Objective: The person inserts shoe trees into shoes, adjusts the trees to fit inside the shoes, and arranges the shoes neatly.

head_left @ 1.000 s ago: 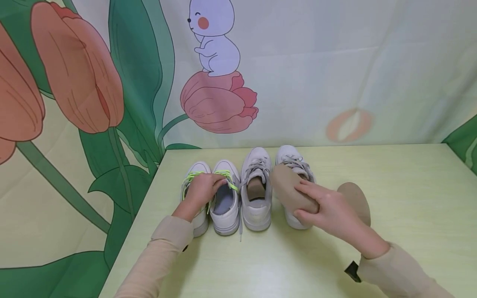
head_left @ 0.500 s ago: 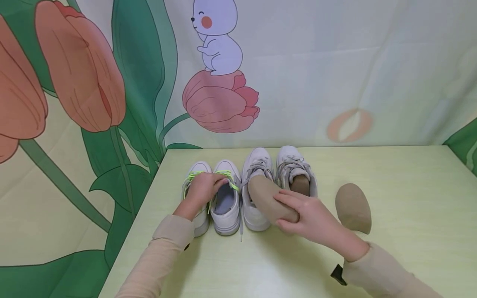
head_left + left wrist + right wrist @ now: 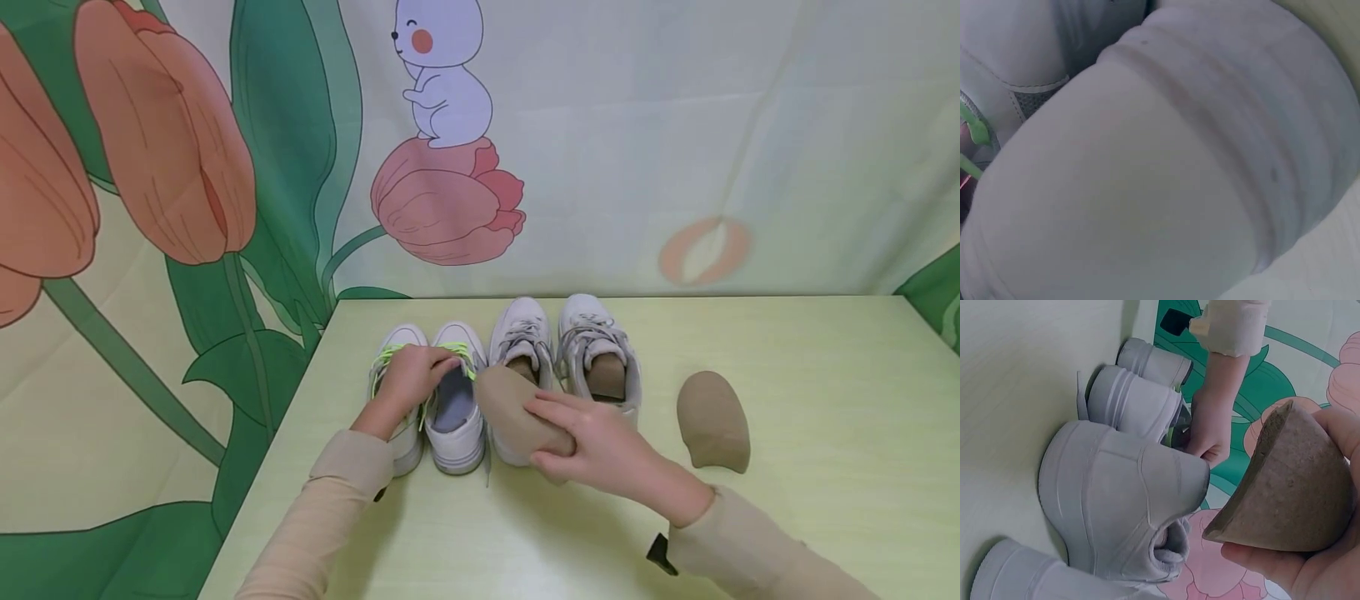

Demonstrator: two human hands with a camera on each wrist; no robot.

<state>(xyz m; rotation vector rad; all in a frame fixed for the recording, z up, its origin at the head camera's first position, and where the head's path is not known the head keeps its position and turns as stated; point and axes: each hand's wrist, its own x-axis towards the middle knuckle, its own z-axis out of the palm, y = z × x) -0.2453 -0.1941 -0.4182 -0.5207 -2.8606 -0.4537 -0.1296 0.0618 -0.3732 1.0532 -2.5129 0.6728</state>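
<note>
My right hand holds a brown molded shoe insert between thumb and fingers, its rounded end pointing up and left. The insert hangs over the heel of a grey-laced sneaker; its hollow cut end shows in the right wrist view. With my left hand I pinch the tongue of a white sneaker with neon-green laces, whose grey insole is visible. A white shoe heel fills the left wrist view, hiding most of that hand.
A second green-laced sneaker stands at far left. The grey-laced sneaker at right contains a brown insert, and so does its mate. Another insert lies on the table at right. A printed curtain hangs behind.
My right hand has carried the insert leftward from over the rightmost sneaker to over its mate, nearing the green-laced pair. My left hand keeps its place at the tongue.
</note>
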